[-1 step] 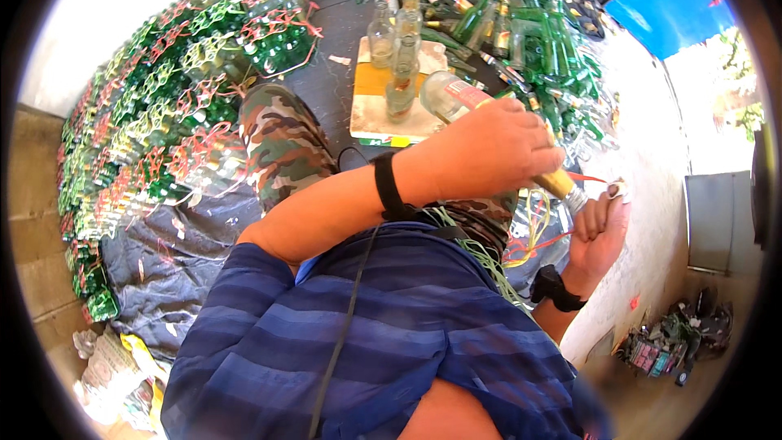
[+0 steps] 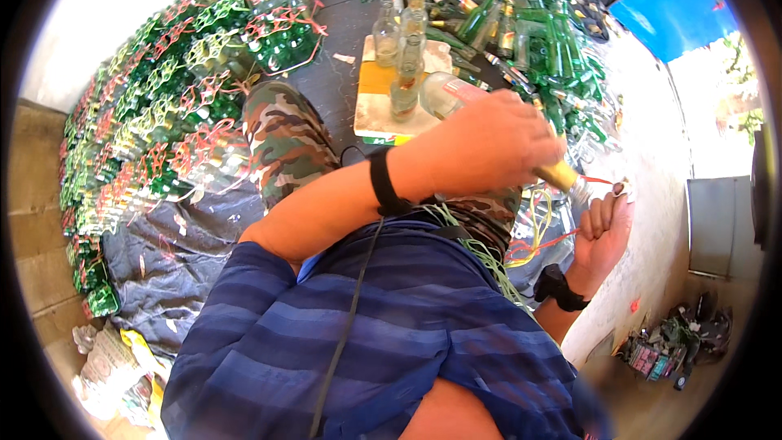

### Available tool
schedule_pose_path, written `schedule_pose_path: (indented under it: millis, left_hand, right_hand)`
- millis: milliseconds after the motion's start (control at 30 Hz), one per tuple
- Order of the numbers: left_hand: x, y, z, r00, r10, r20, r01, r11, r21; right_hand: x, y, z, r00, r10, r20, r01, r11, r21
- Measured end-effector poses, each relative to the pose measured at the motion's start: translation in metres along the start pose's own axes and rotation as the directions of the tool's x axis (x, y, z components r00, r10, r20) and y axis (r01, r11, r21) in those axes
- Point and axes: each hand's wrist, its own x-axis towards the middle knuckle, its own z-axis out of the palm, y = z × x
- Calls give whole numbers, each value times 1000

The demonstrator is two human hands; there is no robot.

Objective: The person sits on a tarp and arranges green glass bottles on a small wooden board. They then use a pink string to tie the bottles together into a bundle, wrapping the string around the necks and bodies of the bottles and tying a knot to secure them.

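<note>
My left hand [image 2: 497,147] is wrapped round a clear glass bottle [image 2: 444,95], tilted with its base toward a low board. Its yellow-wrapped neck points right, toward my right hand [image 2: 603,232]. That hand is closed beside the bottle's mouth, with a thin red strip [image 2: 550,242] running into its fingers. A small white and dark piece shows at its thumb; I cannot make out what it is. Several clear bottles [image 2: 405,85] stand upright on the yellow and cream board [image 2: 375,114] just beyond my left hand.
Many green and clear bottles [image 2: 554,41] lie heaped at the far right. To the left stand rows of bottles under red and green netted strips [image 2: 199,57]. Pale green strips [image 2: 489,265] hang at my waist. A whitish wall [image 2: 652,155] rises on the right.
My left hand is more smeared by motion, and the bottle's neck has shifted slightly right. The right hand has barely moved and keeps the red strip.
</note>
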Motion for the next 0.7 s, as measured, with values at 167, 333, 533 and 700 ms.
schedule_pose_path:
  millis: [167, 333, 533, 700]
  left_hand:
    - [-25, -39, -54, 937, -161, -309, 152, 987, -55]
    - [-46, -74, -102, 750, -640, -167, 444, 674, -590]
    - [-125, -180, -70, 598, -752, -277, 463, 606, -646]
    - [-154, -202, -40, 484, -842, -238, 485, 484, -728]
  right_hand:
    - [24, 24, -54, 970, 7, -243, -110, 904, -414]
    - [24, 107, -201, 895, 255, -367, -446, 494, -746]
    - [-81, 215, -333, 466, 676, -570, -884, 340, -320]
    - [-131, 244, -350, 419, 632, -652, -904, 227, -361]
